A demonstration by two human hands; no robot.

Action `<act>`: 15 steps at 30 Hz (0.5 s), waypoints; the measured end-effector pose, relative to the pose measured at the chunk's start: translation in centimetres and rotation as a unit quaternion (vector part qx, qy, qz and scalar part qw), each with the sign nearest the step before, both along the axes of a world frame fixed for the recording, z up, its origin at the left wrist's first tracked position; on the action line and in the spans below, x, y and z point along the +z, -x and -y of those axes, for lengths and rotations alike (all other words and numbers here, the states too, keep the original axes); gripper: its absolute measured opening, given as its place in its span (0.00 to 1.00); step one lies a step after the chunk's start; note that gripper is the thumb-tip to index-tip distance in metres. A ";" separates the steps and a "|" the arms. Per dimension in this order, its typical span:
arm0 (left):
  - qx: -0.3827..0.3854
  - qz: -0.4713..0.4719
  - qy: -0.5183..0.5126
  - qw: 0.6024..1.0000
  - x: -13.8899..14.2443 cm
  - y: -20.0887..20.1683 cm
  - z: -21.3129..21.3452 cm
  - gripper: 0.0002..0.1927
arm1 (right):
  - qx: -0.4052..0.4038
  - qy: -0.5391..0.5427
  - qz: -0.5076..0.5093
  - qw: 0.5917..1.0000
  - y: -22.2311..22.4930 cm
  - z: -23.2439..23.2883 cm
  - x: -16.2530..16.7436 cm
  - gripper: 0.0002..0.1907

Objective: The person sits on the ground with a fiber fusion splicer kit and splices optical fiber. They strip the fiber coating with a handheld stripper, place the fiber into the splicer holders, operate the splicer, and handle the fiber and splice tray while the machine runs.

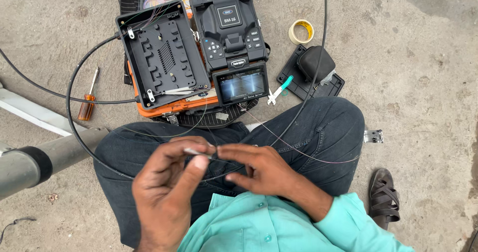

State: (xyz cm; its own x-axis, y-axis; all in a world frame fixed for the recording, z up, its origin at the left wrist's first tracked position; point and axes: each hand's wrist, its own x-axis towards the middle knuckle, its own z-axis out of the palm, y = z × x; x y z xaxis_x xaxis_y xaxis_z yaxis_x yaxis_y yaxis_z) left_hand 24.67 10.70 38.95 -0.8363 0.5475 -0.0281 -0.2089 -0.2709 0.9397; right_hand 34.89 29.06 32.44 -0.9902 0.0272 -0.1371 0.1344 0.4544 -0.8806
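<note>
Where hands (172, 182) pinch: splicer (231, 38) beyond.

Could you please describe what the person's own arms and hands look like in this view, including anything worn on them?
Both hands are bare: no gloves, rings or watch show on the left hand or the right hand. The right forearm runs into a loose turquoise sleeve of a buttoned shirt, pushed back above the wrist. The left forearm leaves the frame at the bottom edge, so no sleeve shows there.

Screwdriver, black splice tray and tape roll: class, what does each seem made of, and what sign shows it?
Screwdriver: thin grey shaft, likely metal; amber see-through handle, probably plastic.
Black splice tray: matte moulded ribs and clips, apparently plastic.
Tape roll: pale ring, yellow inside; material unclear.
</note>
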 end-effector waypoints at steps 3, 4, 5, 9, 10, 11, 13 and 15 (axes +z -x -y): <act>-0.015 0.002 0.077 0.997 -0.7 0.2 -1.1 0.08 | -0.027 0.118 -0.037 0.992 -0.4 0.2 1.8 0.38; -0.022 0.009 0.104 0.994 -1.1 0.3 -1.6 0.08 | -0.043 0.148 -0.053 0.987 -0.5 0.5 2.0 0.35; -0.030 -0.002 0.101 0.994 -1.4 0.3 -1.9 0.08 | -0.060 0.177 -0.068 0.980 -0.5 0.7 2.1 0.31; -0.027 0.064 0.089 0.994 -2.2 0.5 -2.5 0.08 | -0.082 0.191 -0.106 0.972 -0.7 1.1 1.3 0.09; -0.018 0.106 0.087 0.990 -2.3 0.8 -2.6 0.08 | -0.072 0.168 -0.118 0.976 -0.6 1.0 0.9 0.09; -0.010 0.108 0.082 0.991 -2.2 1.3 -2.7 0.07 | -0.062 0.144 -0.128 0.979 -0.6 0.9 0.6 0.08; 0.006 0.112 0.071 0.991 -2.1 3.1 -2.9 0.07 | -0.038 0.087 -0.133 0.987 -0.6 0.6 0.0 0.07; 0.021 0.090 0.077 0.993 -2.0 5.6 -3.5 0.07 | -0.012 0.022 -0.117 0.993 -0.8 0.5 -0.4 0.07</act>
